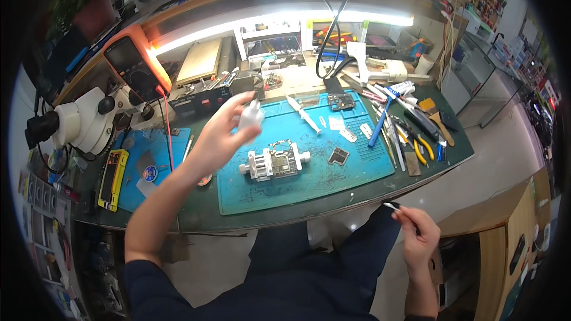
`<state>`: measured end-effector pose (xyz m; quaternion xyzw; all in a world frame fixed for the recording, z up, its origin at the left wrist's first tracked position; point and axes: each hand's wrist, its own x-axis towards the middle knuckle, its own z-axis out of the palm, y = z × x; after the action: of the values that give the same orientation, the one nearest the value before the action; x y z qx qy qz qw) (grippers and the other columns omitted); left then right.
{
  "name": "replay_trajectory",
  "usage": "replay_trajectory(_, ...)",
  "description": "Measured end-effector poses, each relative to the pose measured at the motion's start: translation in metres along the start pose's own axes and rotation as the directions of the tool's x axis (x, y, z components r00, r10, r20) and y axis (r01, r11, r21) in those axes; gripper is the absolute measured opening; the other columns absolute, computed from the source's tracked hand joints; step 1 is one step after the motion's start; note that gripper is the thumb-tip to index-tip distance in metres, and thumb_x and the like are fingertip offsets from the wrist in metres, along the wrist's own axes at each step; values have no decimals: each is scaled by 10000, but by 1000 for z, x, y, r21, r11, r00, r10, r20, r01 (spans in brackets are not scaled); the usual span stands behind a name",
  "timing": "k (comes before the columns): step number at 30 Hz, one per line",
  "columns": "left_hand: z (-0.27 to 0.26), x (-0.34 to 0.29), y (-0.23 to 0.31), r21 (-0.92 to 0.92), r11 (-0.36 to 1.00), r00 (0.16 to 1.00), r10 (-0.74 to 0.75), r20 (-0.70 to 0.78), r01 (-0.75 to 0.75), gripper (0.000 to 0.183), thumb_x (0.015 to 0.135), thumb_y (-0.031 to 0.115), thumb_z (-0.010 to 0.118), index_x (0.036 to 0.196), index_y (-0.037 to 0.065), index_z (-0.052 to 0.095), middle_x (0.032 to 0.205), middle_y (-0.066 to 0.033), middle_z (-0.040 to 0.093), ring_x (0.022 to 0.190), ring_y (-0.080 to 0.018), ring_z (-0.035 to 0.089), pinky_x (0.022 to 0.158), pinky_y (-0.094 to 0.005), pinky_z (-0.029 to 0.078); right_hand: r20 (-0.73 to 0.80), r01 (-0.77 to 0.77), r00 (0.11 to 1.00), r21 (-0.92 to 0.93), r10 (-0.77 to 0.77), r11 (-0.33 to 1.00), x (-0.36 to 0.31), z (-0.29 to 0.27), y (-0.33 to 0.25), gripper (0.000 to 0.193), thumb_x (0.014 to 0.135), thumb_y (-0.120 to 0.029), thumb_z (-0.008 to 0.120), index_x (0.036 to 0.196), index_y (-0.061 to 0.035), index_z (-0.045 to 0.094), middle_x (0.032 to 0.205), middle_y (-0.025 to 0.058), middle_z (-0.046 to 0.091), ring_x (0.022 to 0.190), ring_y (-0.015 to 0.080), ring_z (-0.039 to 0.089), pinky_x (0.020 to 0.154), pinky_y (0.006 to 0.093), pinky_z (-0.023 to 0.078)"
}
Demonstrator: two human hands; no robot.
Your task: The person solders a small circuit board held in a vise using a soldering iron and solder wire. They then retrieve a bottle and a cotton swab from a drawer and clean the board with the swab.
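Note:
Above the blue work mat [250, 199], my left hand [219, 134] is closed around a small whitish bottle [252, 117], which is a little blurred. Below it on the mat, a metal clamp holder [259, 164] grips a circuit board [282, 160]. My right hand [420, 233] is off the table's front edge, over my right thigh. Its fingers pinch a thin stick with a white tip [391, 205]; whether this is a swab cannot be made out. A small square board piece [338, 156] lies right of the holder, and a syringe [304, 114] lies behind it.
An orange multimeter [135, 62] and a white microscope [80, 122] stand at the left. Pliers [423, 148], a blue-handled brush [380, 122] and several other tools crowd the right side. Black cables [336, 30] hang down at the back. A yellow tool [112, 179] rests front left.

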<state>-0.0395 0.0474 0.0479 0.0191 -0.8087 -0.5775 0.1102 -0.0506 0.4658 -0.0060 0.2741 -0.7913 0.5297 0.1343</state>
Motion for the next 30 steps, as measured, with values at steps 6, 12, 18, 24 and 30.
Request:
replay_trajectory(6, 27, -106, 13, 599, 770, 942, 327, -76, -219, 480, 751, 88, 805, 1196, 39, 631, 1118, -155, 641, 1013, -332, 626, 897, -387, 492, 177, 135, 975, 3, -133, 991, 52, 78, -38, 98, 813, 8, 692, 898, -37, 677, 743, 66, 600, 574, 168, 595, 522, 273, 475)
replay_trajectory(12, 46, -99, 11, 759, 479, 843, 511, 168, -441, 491, 725, 82, 789, 1194, 34, 650, 1161, -89, 631, 1034, -268, 608, 882, -381, 502, 293, 82, 952, 42, -91, 996, 54, 100, -28, 40, 839, -81, 680, 818, -53, 662, 689, 44, 562, 532, 185, 571, 499, 301, 460)
replay_trajectory(18, 46, -81, 25, 798, 299, 799, 499, 335, -522, 427, 743, 121, 765, 1155, 41, 685, 1143, -73, 646, 1051, -242, 617, 883, -378, 506, 294, 33, 954, 99, -61, 995, 50, 104, -21, 52, 839, -77, 674, 801, -50, 652, 672, 51, 555, 528, 191, 569, 491, 317, 453)
replay_trajectory(24, 46, -79, 26, 790, 241, 767, 506, 393, -564, 405, 730, 108, 758, 1123, 33, 700, 1130, -78, 650, 1041, -235, 627, 877, -378, 514, 295, 20, 954, 120, -55, 993, 50, 107, -19, 56, 840, -73, 667, 796, -45, 648, 673, 60, 558, 536, 205, 579, 497, 323, 457)
replay_trajectory(30, 47, -75, 29, 787, 222, 756, 511, 409, -575, 384, 732, 79, 738, 1112, 35, 706, 1117, -80, 652, 1024, -228, 635, 884, -375, 521, 299, 12, 953, 123, -49, 992, 53, 103, -21, 62, 840, -74, 666, 793, -38, 647, 673, 68, 564, 541, 212, 585, 501, 325, 461)
